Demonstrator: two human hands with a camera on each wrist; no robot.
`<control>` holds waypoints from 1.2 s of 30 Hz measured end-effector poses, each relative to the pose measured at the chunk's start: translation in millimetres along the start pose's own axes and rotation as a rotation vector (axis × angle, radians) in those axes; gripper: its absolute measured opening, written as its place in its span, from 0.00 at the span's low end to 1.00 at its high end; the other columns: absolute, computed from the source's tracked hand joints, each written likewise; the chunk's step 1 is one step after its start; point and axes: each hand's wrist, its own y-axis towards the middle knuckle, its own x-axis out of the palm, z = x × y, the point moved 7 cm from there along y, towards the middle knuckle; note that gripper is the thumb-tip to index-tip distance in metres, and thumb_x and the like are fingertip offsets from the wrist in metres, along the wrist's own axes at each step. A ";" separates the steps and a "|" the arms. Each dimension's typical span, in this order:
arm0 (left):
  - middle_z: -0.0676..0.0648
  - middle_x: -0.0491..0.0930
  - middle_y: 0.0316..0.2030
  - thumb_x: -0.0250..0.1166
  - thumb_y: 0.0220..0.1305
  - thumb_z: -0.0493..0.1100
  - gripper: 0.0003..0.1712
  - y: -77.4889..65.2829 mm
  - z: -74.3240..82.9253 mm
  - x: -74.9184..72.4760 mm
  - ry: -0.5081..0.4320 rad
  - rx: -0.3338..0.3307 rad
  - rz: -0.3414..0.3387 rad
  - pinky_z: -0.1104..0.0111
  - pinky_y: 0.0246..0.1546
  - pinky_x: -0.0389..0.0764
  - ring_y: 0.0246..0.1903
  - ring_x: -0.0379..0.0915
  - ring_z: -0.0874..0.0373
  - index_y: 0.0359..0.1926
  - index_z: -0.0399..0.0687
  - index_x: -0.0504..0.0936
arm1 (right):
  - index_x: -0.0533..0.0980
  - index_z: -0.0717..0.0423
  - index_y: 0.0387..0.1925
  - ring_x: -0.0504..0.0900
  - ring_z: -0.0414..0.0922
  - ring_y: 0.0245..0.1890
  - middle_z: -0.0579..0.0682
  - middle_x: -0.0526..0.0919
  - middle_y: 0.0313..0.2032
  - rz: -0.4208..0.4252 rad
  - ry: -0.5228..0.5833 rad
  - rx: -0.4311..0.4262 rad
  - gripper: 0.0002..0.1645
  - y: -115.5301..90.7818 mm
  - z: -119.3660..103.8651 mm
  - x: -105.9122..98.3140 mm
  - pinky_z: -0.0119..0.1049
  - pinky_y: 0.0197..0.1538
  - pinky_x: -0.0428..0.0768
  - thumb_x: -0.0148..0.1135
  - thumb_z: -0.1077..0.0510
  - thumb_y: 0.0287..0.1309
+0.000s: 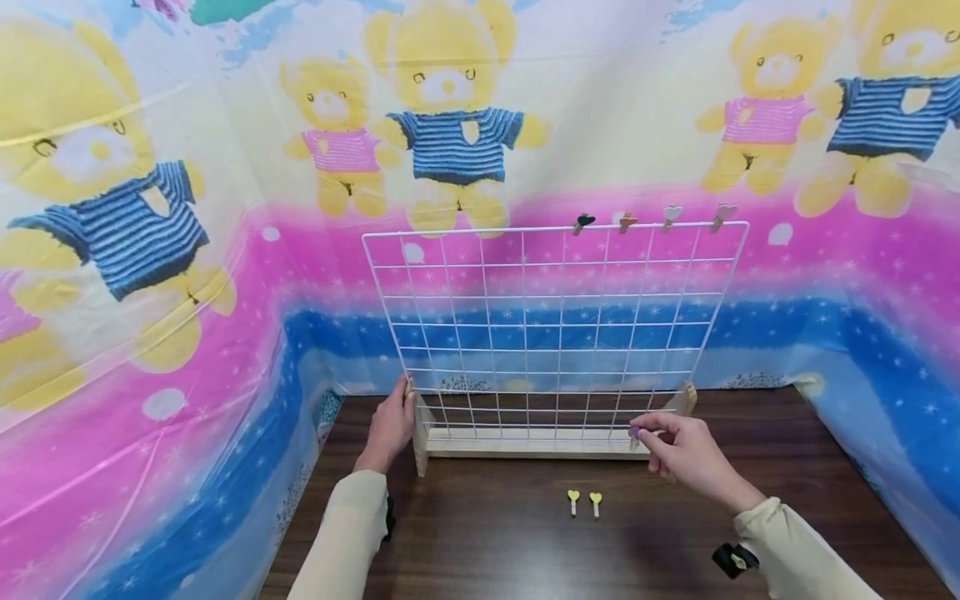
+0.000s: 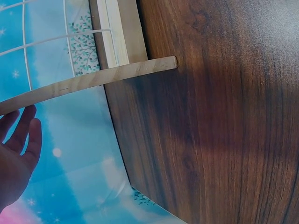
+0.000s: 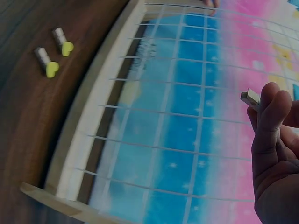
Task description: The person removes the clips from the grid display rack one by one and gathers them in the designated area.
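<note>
A white wire grid panel [image 1: 525,325] stands upright in a pale wooden base [image 1: 525,446] on the table. My left hand [image 1: 390,425] is at the base's left side piece [image 2: 117,73], with its fingertips [image 2: 30,111] touching the outer face. In front of the grid's lower right part, my right hand [image 1: 690,454] pinches a small wooden clothespin [image 3: 251,98] between thumb and fingers. Its purple heart [image 1: 635,432] shows in the head view. Two clothespins with yellow hearts, a left one [image 1: 573,502] and a right one [image 1: 596,503], lie on the table before the base.
Several heart clothespins, among them a black one [image 1: 583,222] and a white one [image 1: 672,216], sit along the right half of the grid's top wire. A printed cloth with bears [image 1: 457,75] hangs behind and beside the dark wooden table [image 1: 480,550].
</note>
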 end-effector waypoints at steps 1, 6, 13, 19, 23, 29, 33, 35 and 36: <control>0.32 0.71 0.57 0.43 0.76 0.44 0.27 0.4 -0.6 0.4 0.000 -0.004 -0.005 0.45 0.47 0.71 0.50 0.72 0.35 0.72 0.46 0.55 | 0.80 0.54 0.42 0.75 0.47 0.13 0.48 0.76 0.14 -0.007 -0.003 0.003 0.10 0.1 3.7 2.4 0.37 0.16 0.73 0.59 0.54 0.64; 0.33 0.71 0.58 0.43 0.76 0.44 0.27 3.3 -4.7 2.7 0.011 -0.022 -0.020 0.46 0.48 0.72 0.51 0.72 0.37 0.72 0.47 0.55 | 0.80 0.57 0.41 0.76 0.46 0.14 0.48 0.77 0.16 -0.067 0.007 0.012 0.09 0.2 23.4 19.7 0.37 0.17 0.75 0.59 0.58 0.63; 0.33 0.72 0.57 0.43 0.75 0.45 0.26 2.9 -2.3 1.1 0.009 -0.026 -0.013 0.46 0.47 0.72 0.50 0.73 0.37 0.71 0.48 0.55 | 0.80 0.56 0.37 0.75 0.42 0.14 0.50 0.76 0.19 -0.139 -0.038 -0.007 0.05 -1.9 51.4 44.6 0.36 0.18 0.75 0.59 0.61 0.63; 0.33 0.72 0.57 0.43 0.75 0.45 0.26 2.6 -2.6 0.6 0.003 -0.034 -0.010 0.46 0.47 0.72 0.50 0.72 0.37 0.71 0.48 0.56 | 0.79 0.57 0.36 0.75 0.41 0.15 0.47 0.79 0.24 -0.175 -0.039 0.019 0.04 -4.4 71.0 63.7 0.36 0.18 0.76 0.58 0.62 0.63; 0.33 0.72 0.57 0.44 0.75 0.44 0.26 1.8 -2.7 1.7 -0.001 -0.032 -0.012 0.46 0.47 0.72 0.50 0.72 0.36 0.71 0.49 0.56 | 0.79 0.58 0.36 0.76 0.41 0.15 0.47 0.80 0.27 -0.202 -0.038 0.036 0.04 -7.3 83.1 75.3 0.35 0.18 0.76 0.58 0.63 0.62; 0.33 0.71 0.58 0.43 0.76 0.45 0.26 0.9 -1.9 1.9 -0.010 -0.038 -0.023 0.46 0.47 0.72 0.51 0.72 0.37 0.72 0.48 0.55 | 0.79 0.63 0.36 0.76 0.41 0.15 0.47 0.80 0.27 -0.222 -0.069 0.062 0.05 -8.4 96.3 86.0 0.34 0.18 0.75 0.58 0.65 0.61; 0.33 0.71 0.58 0.43 0.76 0.45 0.27 1.6 -2.1 1.4 -0.011 -0.042 -0.027 0.46 0.48 0.72 0.51 0.72 0.38 0.72 0.48 0.55 | 0.79 0.64 0.35 0.76 0.40 0.15 0.46 0.80 0.26 -0.233 -0.068 0.074 0.05 -9.3 101.4 91.1 0.33 0.19 0.75 0.59 0.66 0.60; 0.33 0.71 0.58 0.43 0.76 0.45 0.27 1.6 -2.1 1.4 -0.014 -0.043 -0.028 0.46 0.48 0.72 0.51 0.72 0.37 0.72 0.47 0.55 | 0.79 0.64 0.35 0.76 0.40 0.15 0.46 0.79 0.25 -0.236 -0.065 0.075 0.05 -9.6 103.6 93.6 0.33 0.19 0.75 0.59 0.66 0.59; 0.33 0.71 0.58 0.43 0.76 0.45 0.27 1.7 -2.1 1.2 -0.016 -0.045 -0.028 0.46 0.48 0.71 0.51 0.72 0.38 0.72 0.47 0.56 | 0.79 0.64 0.34 0.76 0.40 0.15 0.46 0.79 0.25 -0.237 -0.064 0.072 0.05 -9.8 104.0 94.7 0.33 0.19 0.75 0.59 0.66 0.59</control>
